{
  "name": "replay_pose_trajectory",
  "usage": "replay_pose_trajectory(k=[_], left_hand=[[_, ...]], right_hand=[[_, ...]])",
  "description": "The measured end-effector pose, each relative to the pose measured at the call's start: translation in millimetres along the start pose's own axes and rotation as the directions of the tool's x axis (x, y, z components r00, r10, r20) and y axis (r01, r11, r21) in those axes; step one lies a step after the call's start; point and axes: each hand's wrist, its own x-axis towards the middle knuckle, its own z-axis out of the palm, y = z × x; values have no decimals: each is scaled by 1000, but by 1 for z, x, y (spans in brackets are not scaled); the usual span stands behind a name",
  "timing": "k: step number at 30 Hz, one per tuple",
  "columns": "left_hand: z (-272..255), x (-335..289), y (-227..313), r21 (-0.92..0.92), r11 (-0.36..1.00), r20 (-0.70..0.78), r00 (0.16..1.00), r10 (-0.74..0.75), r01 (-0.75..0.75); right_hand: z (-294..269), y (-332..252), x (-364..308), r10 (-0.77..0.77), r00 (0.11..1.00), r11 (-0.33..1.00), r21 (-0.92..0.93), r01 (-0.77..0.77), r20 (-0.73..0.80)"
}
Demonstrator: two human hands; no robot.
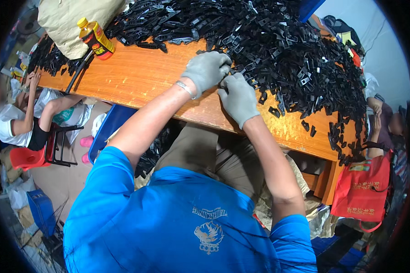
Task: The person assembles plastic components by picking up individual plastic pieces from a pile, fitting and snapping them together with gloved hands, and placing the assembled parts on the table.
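My left hand, in a grey glove, is closed at the edge of a big heap of small black plastic parts. Close against it on the right, my right hand, gloved the same way, has its fingers curled in toward the left one. The fingertips nearly meet, and a dark piece seems to sit between them, too small and covered to make out fully. Beneath both hands lies the orange-brown wooden table. A few loose black parts are scattered beside my right hand.
A bottle with a yellow cap stands at the left near a pale sack. A black rod leans over the table edge. Below sits a blue bin. A red bag hangs at right. Other people sit on both sides.
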Motion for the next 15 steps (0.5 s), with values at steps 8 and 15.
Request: replay_pose_trajectory(k=[8,15], left_hand=[[9,-12,5,173,985,-132,991,26,-3],[-19,-57,-31,240,967,-14,996,88,-82]], right_hand=[[-10,5,-34,-44,984,971,222,83,-175],[-4,14,-48,-86,963,992,63,105,-254]])
